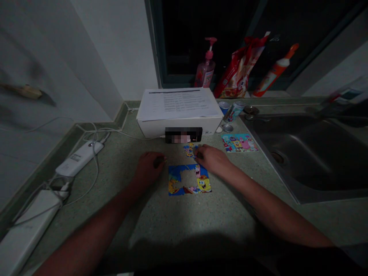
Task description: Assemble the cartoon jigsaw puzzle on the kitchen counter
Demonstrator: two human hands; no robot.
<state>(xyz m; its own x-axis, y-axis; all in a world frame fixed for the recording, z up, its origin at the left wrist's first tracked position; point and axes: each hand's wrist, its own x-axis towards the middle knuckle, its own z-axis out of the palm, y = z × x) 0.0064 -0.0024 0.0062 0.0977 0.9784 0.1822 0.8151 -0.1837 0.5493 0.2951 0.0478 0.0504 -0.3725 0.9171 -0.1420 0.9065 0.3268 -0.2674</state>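
Note:
A jigsaw puzzle (178, 180) of bright cartoon characters lies on the speckled green counter (161, 222), with a bare gap in its middle. My left hand (148, 168) is just left of its top edge, pinching a small dark piece (158, 161) in its fingertips. My right hand (212, 160) reaches in from the right, gripping another small dark piece (199, 155). Its fingertips rest beside a small cluster of joined puzzle pieces (189, 150). To the right lies a cartoon picture card (239, 143).
A white box (179, 128) topped with printed papers stands behind the puzzle, a pixelated block (183, 135) before it. A steel sink (301, 153) lies right. White power strips (79, 158) and cables run along the left wall. Bottles stand on the sill behind.

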